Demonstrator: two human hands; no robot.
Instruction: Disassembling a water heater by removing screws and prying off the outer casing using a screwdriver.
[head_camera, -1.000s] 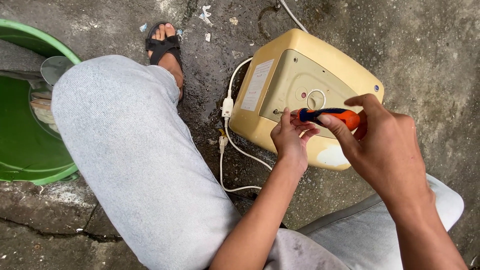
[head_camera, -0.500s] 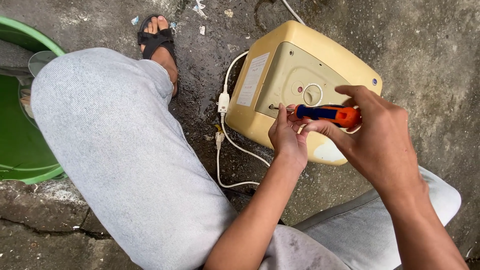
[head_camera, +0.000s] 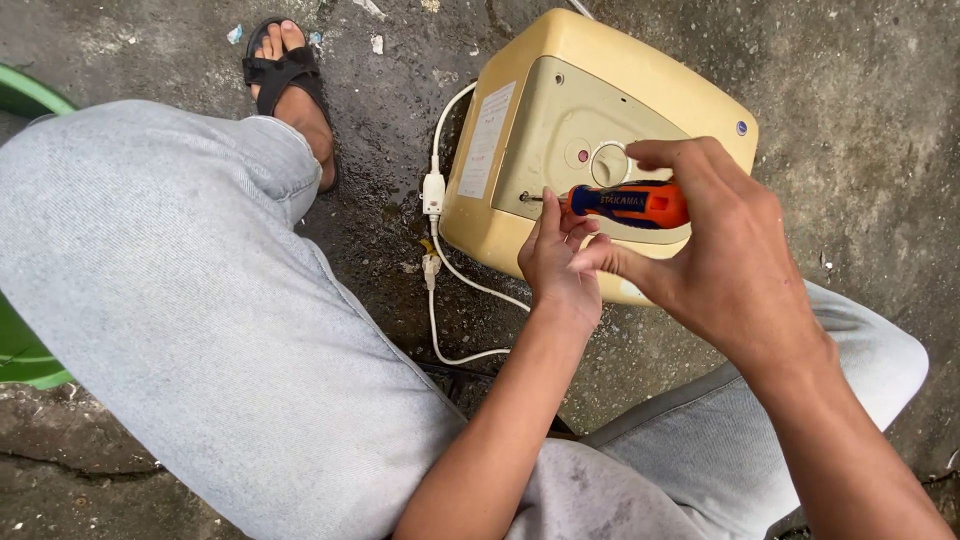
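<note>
So this is outdoors on rough, dark grey concrete ground (head_camera: 860, 90), damp-looking in patches, with cracks along the bottom left and a few bits of pale litter scattered near the top. No table or bench, everything just sits on the ground.

The main thing is a yellowed cream appliance casing (head_camera: 640, 80), boxy with rounded corners, lying on the concrete at the top middle of the view. Its flatter beige panel (head_camera: 545, 140) faces up, with a pale label on the left side and a round white ring near the middle. A white cord (head_camera: 437, 225) with an inline plug piece runs down the casing's left side and loops across the ground.

The right hand (head_camera: 735, 270) is wrapped around an orange and blue screwdriver (head_camera: 630, 204), held roughly level, with its metal tip at a small spot on the panel's left part. The left hand (head_camera: 560, 265) sits just under the shaft, fingers loosely curled up against it near the tip, more steadying than gripping.

In the way: a big knee in light grey trousers (head_camera: 200, 300) fills the whole left half. Beyond it is a foot in a black sandal (head_camera: 290, 75). A green tub edge (head_camera: 25, 350) peeks in at far left.
</note>
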